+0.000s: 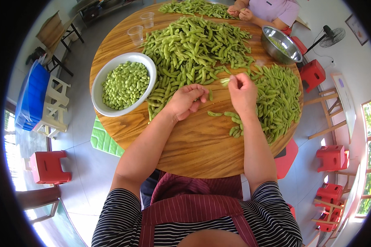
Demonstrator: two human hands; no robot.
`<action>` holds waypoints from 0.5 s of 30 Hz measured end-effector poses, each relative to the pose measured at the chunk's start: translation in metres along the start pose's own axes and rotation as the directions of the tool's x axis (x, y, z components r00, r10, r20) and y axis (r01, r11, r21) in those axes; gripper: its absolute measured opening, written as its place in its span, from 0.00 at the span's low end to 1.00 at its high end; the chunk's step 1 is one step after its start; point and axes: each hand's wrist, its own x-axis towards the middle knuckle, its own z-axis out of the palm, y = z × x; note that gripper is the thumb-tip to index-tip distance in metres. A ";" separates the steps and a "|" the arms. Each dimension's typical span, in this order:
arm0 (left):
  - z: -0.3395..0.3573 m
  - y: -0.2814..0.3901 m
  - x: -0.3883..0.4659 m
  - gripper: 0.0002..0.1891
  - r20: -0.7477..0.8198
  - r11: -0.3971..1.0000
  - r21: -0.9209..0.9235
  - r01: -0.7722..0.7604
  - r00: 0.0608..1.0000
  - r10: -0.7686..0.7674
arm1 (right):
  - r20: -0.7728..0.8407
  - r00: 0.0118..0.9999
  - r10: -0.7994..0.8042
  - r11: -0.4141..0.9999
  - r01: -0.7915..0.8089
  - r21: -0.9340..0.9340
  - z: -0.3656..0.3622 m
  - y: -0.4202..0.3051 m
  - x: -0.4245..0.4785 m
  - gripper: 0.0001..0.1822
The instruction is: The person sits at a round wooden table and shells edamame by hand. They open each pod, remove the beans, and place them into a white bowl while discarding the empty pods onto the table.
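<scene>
My right hand point(242, 91) pinches a pale green bean pod point(225, 81) between thumb and fingertips, over the near edge of the big heap of green soybean pods point(188, 43). To its left, my left hand point(190, 100) hovers with curled fingers; a small green pod piece point(211, 94) shows just beside its fingertips, and whether the fingers hold anything cannot be told. A white bowl point(98, 98) of shelled green beans point(126, 85) stands at the table's left. Right of my right forearm lies another pile of pods point(278, 102). Some loose pods point(232, 115) lie between my forearms.
Across the round wooden table point(204, 154), another person's hands point(242, 13) work beside more pods point(194, 7). A steel bowl point(281, 44) with some beans stands at the right rim. Two clear plastic cups point(136, 35) stand at the back left. Red stools point(312, 74) surround the table.
</scene>
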 end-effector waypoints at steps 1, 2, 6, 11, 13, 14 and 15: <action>0.002 0.002 -0.001 0.07 -0.022 0.999 -0.038 -0.009 1.000 0.008 | -0.082 0.997 0.003 0.992 -0.013 -0.122 -0.006 0.002 0.004 0.07; 0.000 0.003 -0.001 0.07 -0.056 0.996 -0.089 -0.027 0.998 0.022 | -0.110 0.992 -0.058 0.976 0.033 -0.216 -0.009 0.007 0.008 0.06; -0.005 0.005 0.003 0.10 -0.148 0.971 -0.216 -0.105 0.986 0.073 | -0.016 0.987 -0.158 0.899 0.137 -0.416 -0.002 0.020 0.009 0.06; -0.005 0.006 0.003 0.10 -0.175 0.959 -0.237 -0.154 0.978 0.114 | 0.432 0.879 -0.200 0.865 0.366 -0.343 0.025 0.013 -0.009 0.09; -0.006 0.006 0.001 0.11 -0.174 0.958 -0.235 -0.167 0.976 0.128 | 0.493 0.867 -0.071 0.831 0.324 -0.451 0.023 0.012 -0.005 0.10; -0.006 0.007 0.000 0.11 -0.179 0.957 -0.235 -0.170 0.975 0.130 | 0.515 0.857 -0.004 0.807 0.307 -0.505 0.020 0.012 -0.003 0.10; -0.006 0.007 0.000 0.11 -0.181 0.956 -0.238 -0.172 0.975 0.131 | 0.488 0.872 0.039 0.835 0.240 -0.495 0.017 0.014 -0.001 0.10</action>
